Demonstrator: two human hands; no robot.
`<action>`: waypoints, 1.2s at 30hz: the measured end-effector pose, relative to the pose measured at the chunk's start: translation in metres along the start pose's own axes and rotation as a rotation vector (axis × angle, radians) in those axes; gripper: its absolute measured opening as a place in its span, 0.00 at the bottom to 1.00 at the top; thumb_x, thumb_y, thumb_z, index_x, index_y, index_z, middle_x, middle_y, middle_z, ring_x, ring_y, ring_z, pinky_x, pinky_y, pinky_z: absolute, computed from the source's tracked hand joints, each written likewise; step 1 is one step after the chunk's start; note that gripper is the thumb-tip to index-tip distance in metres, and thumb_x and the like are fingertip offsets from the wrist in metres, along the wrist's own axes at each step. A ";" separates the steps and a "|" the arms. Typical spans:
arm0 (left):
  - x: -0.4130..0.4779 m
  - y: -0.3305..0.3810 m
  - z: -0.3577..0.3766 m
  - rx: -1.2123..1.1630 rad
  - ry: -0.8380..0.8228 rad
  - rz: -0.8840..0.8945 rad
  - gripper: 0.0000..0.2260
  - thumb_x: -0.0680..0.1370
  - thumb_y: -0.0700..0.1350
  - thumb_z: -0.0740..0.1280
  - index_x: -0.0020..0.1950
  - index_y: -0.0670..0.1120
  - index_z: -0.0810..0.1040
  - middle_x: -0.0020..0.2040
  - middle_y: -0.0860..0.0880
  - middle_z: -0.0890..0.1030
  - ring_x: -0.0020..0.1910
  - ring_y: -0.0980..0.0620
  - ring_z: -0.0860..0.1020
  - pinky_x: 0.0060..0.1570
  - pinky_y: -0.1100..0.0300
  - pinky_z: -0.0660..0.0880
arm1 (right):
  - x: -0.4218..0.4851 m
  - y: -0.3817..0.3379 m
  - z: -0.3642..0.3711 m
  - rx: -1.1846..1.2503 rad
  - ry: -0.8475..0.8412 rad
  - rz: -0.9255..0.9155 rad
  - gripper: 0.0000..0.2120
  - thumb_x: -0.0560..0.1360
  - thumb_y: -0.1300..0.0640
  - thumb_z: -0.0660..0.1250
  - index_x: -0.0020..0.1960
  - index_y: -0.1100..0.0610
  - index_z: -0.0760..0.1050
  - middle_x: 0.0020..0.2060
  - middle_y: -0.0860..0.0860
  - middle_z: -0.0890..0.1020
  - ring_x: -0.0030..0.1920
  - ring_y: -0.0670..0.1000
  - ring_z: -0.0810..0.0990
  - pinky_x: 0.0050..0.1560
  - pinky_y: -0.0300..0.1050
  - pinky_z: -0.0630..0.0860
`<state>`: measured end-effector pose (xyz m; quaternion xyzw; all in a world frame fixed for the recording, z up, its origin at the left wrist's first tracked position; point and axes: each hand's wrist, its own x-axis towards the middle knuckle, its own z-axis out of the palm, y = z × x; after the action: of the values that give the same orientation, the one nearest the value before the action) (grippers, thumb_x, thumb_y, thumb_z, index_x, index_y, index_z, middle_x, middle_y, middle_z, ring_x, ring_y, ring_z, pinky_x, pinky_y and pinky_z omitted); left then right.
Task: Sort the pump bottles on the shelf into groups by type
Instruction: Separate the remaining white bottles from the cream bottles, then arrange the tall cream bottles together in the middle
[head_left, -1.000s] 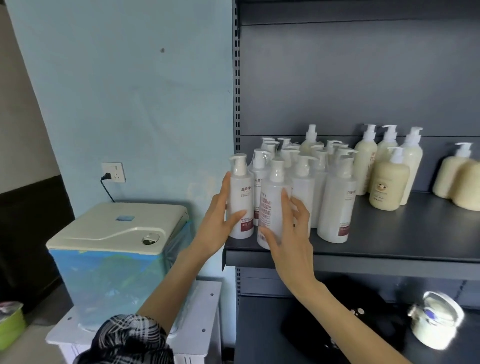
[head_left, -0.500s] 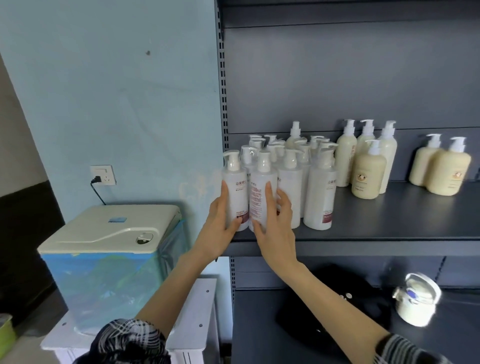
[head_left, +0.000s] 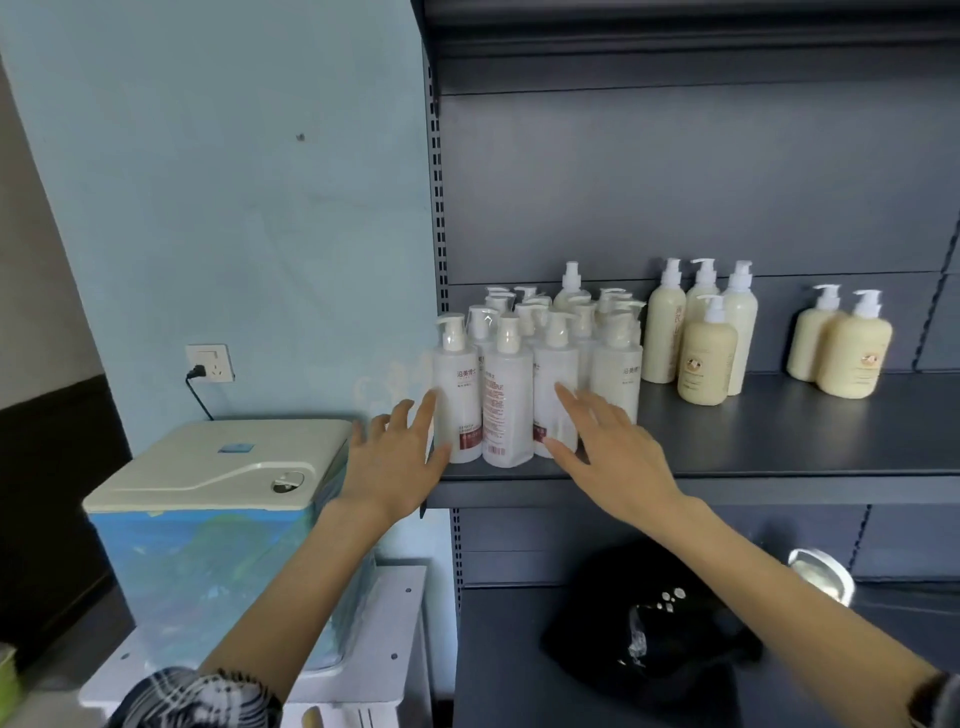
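The fingers (head_left: 423, 415) of the left hand (head_left: 395, 457) were straight and spread wide, holding nothing, by the outer side of the white pump bottles (head_left: 519, 374) at the left end of the shelf (head_left: 779, 441). The right hand (head_left: 608, 447) was likewise splayed and empty, in front of that cluster. Whether any fingertip touched a bottle could not be told.

The sorting looked mostly done. The white bottles stood packed together upright. The tall cream bottles (head_left: 665, 332) stood mid-shelf with a squat cream bottle (head_left: 706, 364) just before them, and two more squat ones (head_left: 852, 358) stood apart toward the right end. One creamy bottle (head_left: 571, 291) at the back of the white cluster probably needed moving. The front white bottle (head_left: 506, 405) showed its barcode side.
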<state>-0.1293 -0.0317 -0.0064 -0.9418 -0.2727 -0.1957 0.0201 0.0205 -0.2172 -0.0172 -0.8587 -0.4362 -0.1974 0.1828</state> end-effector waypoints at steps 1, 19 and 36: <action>-0.002 0.000 -0.001 0.010 0.013 -0.010 0.28 0.81 0.58 0.51 0.78 0.53 0.45 0.77 0.48 0.55 0.73 0.44 0.59 0.71 0.44 0.53 | -0.003 0.006 -0.006 -0.042 -0.015 0.021 0.32 0.79 0.38 0.49 0.78 0.47 0.43 0.77 0.50 0.54 0.75 0.52 0.55 0.70 0.52 0.61; -0.011 0.063 -0.020 0.091 0.113 -0.051 0.31 0.77 0.65 0.49 0.77 0.53 0.51 0.76 0.49 0.60 0.72 0.44 0.63 0.69 0.46 0.56 | -0.053 0.134 -0.076 -0.135 -0.014 0.286 0.34 0.76 0.32 0.49 0.77 0.47 0.51 0.76 0.49 0.58 0.74 0.53 0.58 0.74 0.56 0.55; -0.013 0.205 -0.004 0.064 0.077 -0.142 0.31 0.78 0.64 0.49 0.78 0.53 0.48 0.78 0.48 0.56 0.75 0.43 0.58 0.72 0.45 0.54 | -0.091 0.291 -0.116 -0.114 -0.067 0.321 0.36 0.76 0.32 0.48 0.78 0.48 0.48 0.77 0.48 0.56 0.76 0.53 0.55 0.73 0.58 0.54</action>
<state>-0.0341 -0.2128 0.0063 -0.9107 -0.3441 -0.2240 0.0466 0.1894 -0.4962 -0.0051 -0.9325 -0.2872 -0.1613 0.1481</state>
